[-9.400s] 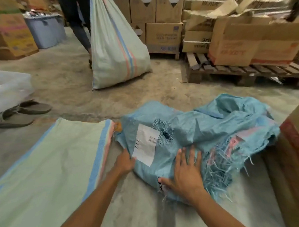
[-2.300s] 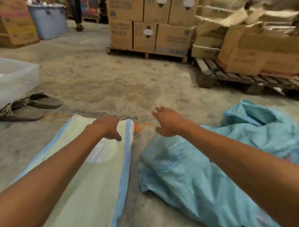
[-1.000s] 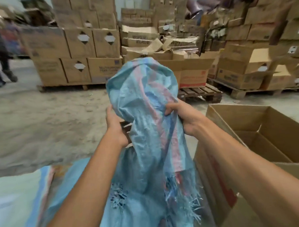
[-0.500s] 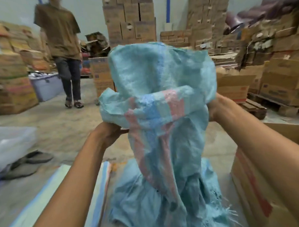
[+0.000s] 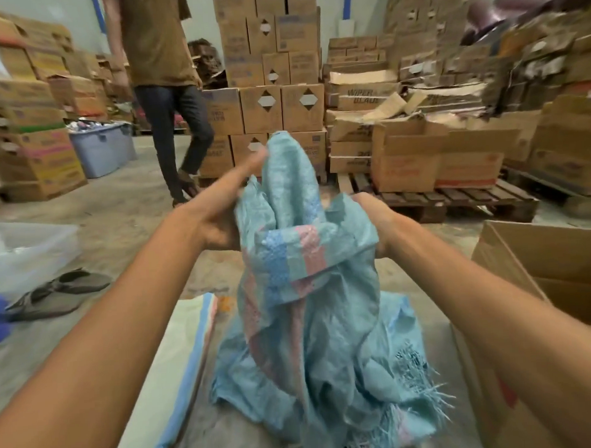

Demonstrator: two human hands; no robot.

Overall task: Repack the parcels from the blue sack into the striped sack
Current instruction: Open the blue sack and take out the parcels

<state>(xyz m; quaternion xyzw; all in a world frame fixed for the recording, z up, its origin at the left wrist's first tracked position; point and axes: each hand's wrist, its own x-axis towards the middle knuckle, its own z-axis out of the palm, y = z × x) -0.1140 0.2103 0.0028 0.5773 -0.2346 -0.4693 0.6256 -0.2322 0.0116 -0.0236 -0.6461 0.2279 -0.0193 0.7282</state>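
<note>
Blue sack (image 5: 312, 324) lifted upright, frayed lower end resting on floor (image 5: 124, 211). Right hand (image 5: 377, 220) clamped on its folded top edge; left hand (image 5: 219, 223) against its left side, blurred, grip cannot be told. Striped sack (image 5: 178, 357) flat on floor, just left of it

The dusty grey concrete floor (image 5: 124, 211) is stretching out below my fingers (image 5: 366, 203). Straight under them the bottom of the crumpled blue woven-plastic sack (image 5: 327, 374) is resting on it, just beside the flat pale-green striped woven sack (image 5: 171, 364) lying down-left. Farther left, a pair of grey sandals (image 5: 63, 295) and a clear plastic tub (image 5: 27, 249) are sitting. To the right an open brown cardboard box (image 5: 559, 256) is standing, and beyond them wooden pallets (image 5: 455, 200) are lying.
</note>
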